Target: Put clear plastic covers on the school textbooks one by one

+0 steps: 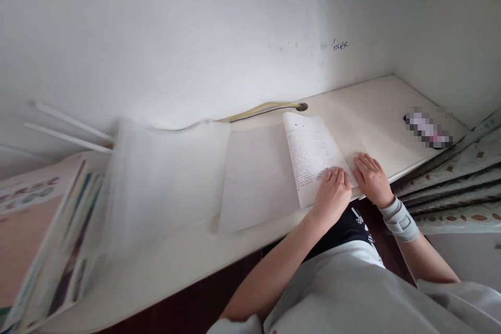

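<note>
A white sheet of printed paper lies on the desk, its upper left part covered with small dark lines of text. My left hand rests on its lower right part, fingers lying flat. Just beyond the sheet's right edge, my right hand lies palm down on the desk with its fingers stretched out and a grey band around the wrist. Left of the printed sheet is a plain pale sheet. Farther left lies a whitish, blurred sheet or stack, whose kind I cannot make out.
Books are stacked at the far left, near two white rods. Yellow and black cables run along the wall into a desk hole. A pixelated oblong item lies at the right, near a patterned curtain.
</note>
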Available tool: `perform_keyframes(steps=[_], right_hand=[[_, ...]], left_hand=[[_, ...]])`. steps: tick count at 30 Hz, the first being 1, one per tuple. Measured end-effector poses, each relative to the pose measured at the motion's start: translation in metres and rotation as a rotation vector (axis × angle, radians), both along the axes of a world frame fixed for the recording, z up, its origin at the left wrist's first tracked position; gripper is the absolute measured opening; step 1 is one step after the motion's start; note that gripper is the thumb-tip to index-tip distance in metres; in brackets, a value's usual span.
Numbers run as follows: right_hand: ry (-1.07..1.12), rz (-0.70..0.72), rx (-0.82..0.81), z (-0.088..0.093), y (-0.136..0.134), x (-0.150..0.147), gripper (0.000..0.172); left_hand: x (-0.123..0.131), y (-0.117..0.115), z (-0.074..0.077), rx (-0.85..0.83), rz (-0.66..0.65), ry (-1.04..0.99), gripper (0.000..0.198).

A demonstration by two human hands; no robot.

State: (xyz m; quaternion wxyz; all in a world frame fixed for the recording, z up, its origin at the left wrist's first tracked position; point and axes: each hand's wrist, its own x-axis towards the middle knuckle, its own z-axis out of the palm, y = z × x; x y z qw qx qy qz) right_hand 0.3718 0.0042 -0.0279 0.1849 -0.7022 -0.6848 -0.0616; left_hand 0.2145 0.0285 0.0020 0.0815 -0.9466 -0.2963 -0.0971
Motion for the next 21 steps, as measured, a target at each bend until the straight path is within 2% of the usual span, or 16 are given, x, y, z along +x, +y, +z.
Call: perform_keyframes(steps=[9, 12, 14, 17, 21], right_hand=[[-0.011, 0.013, 0.022, -0.001, 0.0, 0.0, 0.04], [-0.003, 0.015, 0.022, -0.001, 0.0, 0.0, 0.04], [0.008, 0.018, 0.025, -0.001, -0.001, 0.0, 0.04], [0.022, 0.016, 0.023, -0.001, -0.001, 0.0, 0.04], [0.023, 0.006, 0.017, -0.001, -0.002, -0.001, 0.041]], left_hand=[[0.005, 0.008, -0.005, 0.03, -0.092, -0.001, 0.032], [0.0, 0.003, -0.001, 0.04, -0.116, -0.002, 0.036], [-0.009, -0.003, 0.005, 0.037, -0.073, -0.007, 0.039], [-0.03, -0.011, 0.013, 0.013, 0.058, 0.004, 0.04], [-0.053, -0.009, 0.012, -0.037, 0.156, 0.025, 0.043]])
